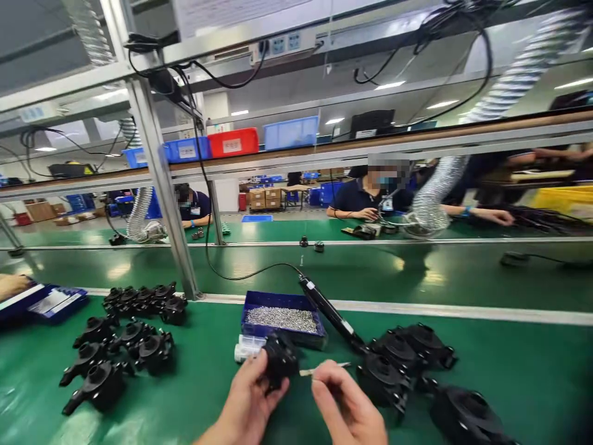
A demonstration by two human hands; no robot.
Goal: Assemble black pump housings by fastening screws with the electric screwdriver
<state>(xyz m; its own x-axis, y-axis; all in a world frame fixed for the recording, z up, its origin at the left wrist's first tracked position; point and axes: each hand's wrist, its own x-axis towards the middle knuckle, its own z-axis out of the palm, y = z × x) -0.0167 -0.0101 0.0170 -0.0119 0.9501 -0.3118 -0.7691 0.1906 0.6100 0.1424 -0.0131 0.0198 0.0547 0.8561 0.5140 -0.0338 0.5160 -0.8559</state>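
Note:
My left hand [252,395] is closed round a black moulded part [280,358] and holds it up above the green bench. Just to its right, my right hand [347,405] pinches a thin pale stick [307,372] between thumb and forefinger. One end of the stick points at the black part, with a small gap between them. Behind both hands stands a blue bin [285,337] filled with small shiny metal pieces [281,318]. White cylindrical containers [248,348] lie beside the bin, partly hidden by the black part.
Several similar black parts [99,383] lie in rows at left, and more black parts [467,414] at right. A corded black electric screwdriver [333,315] leans by the bin. An aluminium post [160,185] rises behind. Co-workers [365,198] sit across the bench.

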